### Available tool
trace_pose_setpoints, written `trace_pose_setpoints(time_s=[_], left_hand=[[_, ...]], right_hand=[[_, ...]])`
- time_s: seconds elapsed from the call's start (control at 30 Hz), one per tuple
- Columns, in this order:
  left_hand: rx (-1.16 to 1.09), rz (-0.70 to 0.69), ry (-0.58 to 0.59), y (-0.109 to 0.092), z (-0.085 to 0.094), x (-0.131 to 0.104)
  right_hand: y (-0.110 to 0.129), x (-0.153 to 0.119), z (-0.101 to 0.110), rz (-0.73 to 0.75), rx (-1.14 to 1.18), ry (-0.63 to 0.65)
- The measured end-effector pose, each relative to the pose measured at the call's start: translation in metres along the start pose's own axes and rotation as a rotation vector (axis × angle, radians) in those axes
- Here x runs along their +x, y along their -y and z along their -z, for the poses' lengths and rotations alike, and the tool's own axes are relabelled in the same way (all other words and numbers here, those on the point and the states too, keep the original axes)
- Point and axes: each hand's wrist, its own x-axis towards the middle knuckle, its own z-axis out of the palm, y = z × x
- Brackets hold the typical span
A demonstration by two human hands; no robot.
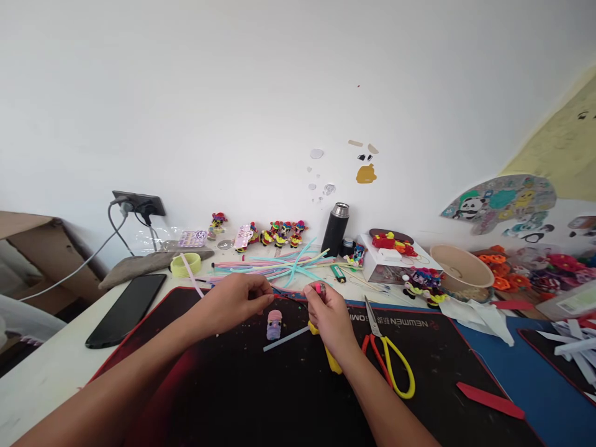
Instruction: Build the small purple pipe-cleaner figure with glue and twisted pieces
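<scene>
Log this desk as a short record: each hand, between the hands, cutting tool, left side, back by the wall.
Left hand: left hand, fingers bent; whether it holds anything is unclear
Right hand: right hand grips a small pink-tipped thing
Between hands: small pink-and-purple figure on the dark mat
Cutting tool: scissors, one handle red, one yellow
Left side: phone lying flat
Back by wall: black bottle, upright

white wall (186,112), pale tabletop (51,385), dark socket strip (138,198), brown cardboard box (25,231) at left, soft even light
</scene>
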Motion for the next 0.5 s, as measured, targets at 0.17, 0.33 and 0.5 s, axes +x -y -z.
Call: trace_pose_setpoints(time_s=[0.17,0.33,0.5], left_hand=[[-0.012,-0.009,-0.009,-0.0043,0.0011,-0.0003],[0.001,-0.017,-0.012,-0.0062,-0.0020,-0.0016],[-0.026,-0.020,0.000,-0.0018,-0.0042,-0.0017]], right_hand=[[0.0047,-0.0027,-0.0025,-0.008,0.009,0.051],[0.0001,-0.0037,-0.0014,0.037,-0.114,0.079],[-0.0027,-0.0048,0.0010,0.092,-0.287,0.055]])
